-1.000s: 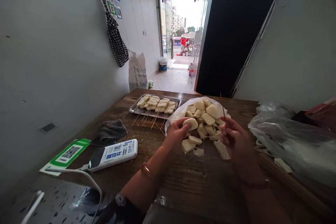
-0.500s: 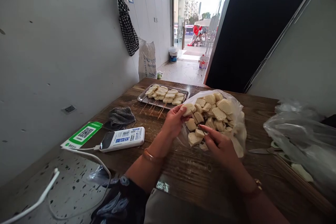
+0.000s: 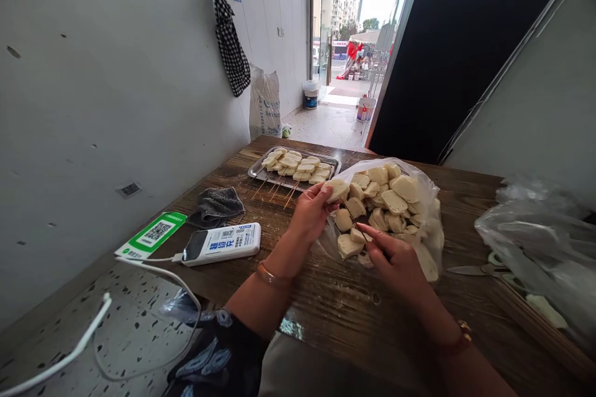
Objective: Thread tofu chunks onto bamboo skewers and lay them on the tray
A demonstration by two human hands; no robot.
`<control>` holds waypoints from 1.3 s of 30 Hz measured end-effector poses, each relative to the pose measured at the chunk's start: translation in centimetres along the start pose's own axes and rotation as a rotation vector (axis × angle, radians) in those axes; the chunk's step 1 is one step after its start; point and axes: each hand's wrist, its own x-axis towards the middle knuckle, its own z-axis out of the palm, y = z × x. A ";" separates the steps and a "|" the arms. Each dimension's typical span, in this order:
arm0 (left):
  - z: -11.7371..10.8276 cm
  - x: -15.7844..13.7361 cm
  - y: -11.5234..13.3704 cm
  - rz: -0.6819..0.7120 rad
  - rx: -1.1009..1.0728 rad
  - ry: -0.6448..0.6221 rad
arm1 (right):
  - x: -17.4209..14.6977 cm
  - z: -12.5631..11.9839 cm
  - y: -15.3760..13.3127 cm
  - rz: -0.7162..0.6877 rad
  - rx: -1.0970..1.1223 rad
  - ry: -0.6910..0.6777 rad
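My left hand pinches a pale, oval bread slice over the near left edge of an open plastic bag. Between thumb and fingers of my right hand is a thin wooden skewer, its upper end against the underside of that slice; whether it has pierced it I cannot tell. More slices fill the bag. Beyond my left hand lies a metal tray bearing skewered slices, their bare sticks jutting over the near rim.
Left on the wooden table are a dark cloth, a white power bank with a cable, and a green QR card. On the right lie scissors, a bundle of skewers and crumpled clear plastic.
The view has shifted slightly, so everything sits a little further right. Both hands keep their grips, with the slice and skewer nearly unchanged relative to each other.
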 end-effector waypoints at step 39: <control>1.6 -1.6 -0.3 0.010 -0.059 -0.105 | 0.4 0.5 0.7 0.019 0.015 0.106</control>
